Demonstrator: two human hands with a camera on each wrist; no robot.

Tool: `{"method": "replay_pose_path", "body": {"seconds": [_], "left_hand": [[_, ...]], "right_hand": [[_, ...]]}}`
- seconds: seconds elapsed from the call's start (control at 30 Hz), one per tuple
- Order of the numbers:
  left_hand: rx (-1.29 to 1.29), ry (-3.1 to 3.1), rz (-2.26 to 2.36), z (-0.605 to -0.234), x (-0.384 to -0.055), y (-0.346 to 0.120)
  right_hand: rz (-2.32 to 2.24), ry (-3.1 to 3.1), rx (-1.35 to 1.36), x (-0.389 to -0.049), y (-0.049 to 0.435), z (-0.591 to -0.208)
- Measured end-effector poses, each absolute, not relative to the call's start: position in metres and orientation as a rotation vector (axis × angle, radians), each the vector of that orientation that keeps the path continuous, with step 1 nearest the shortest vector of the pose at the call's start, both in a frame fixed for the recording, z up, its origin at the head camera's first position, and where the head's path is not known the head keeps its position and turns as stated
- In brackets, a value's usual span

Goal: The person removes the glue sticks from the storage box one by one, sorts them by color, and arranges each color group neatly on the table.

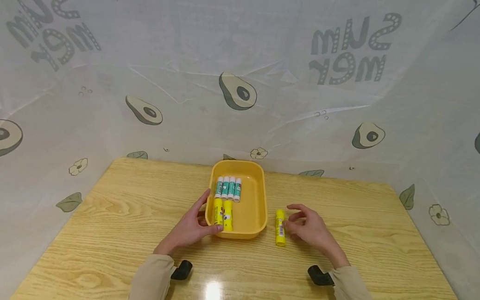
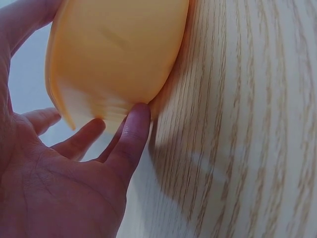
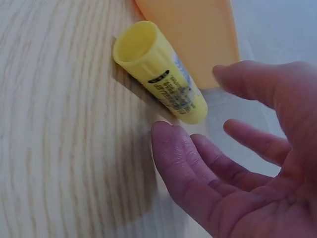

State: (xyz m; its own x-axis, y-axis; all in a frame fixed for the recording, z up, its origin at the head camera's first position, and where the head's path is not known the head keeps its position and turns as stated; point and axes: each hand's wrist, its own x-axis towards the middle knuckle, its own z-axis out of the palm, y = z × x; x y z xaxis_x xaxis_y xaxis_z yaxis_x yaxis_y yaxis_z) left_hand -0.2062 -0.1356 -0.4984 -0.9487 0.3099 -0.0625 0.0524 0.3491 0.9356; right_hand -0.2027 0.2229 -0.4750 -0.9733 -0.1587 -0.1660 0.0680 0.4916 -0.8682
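My left hand (image 1: pixel 188 229) holds an orange-yellow plastic tray (image 1: pixel 249 206) at its left front corner. The thumb lies over the front rim, while the fingers touch the outer wall (image 2: pixel 116 54) in the left wrist view. Inside, two yellow glue sticks (image 1: pixel 227 216) lie side by side at the front left, behind them a row of several smaller white-and-teal sticks (image 1: pixel 231 189). Another yellow glue stick (image 3: pixel 163 74) lies on the table to the right of the tray. Beside it is my right hand (image 1: pixel 311 227), fingers spread and bent a little, with a gap to the stick in the right wrist view.
Both the tray and the loose glue stick rest on a light wood-grain table (image 1: pixel 133 235). A pale curtain (image 1: pixel 185 95) printed with avocados hangs behind the table and along its sides. Black wrist mounts (image 1: pixel 320 275) stick out from both sleeves.
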Motion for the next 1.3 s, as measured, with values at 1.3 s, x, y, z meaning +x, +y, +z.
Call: {"method": "replay_pose_path", "body": {"seconds": [1.3], "left_hand": [[0.304,2.372,1.612,-0.498,-0.207,-0.135]], "right_hand": [[-1.653,2.465,-0.475,-0.216,0.162,-0.440]]}}
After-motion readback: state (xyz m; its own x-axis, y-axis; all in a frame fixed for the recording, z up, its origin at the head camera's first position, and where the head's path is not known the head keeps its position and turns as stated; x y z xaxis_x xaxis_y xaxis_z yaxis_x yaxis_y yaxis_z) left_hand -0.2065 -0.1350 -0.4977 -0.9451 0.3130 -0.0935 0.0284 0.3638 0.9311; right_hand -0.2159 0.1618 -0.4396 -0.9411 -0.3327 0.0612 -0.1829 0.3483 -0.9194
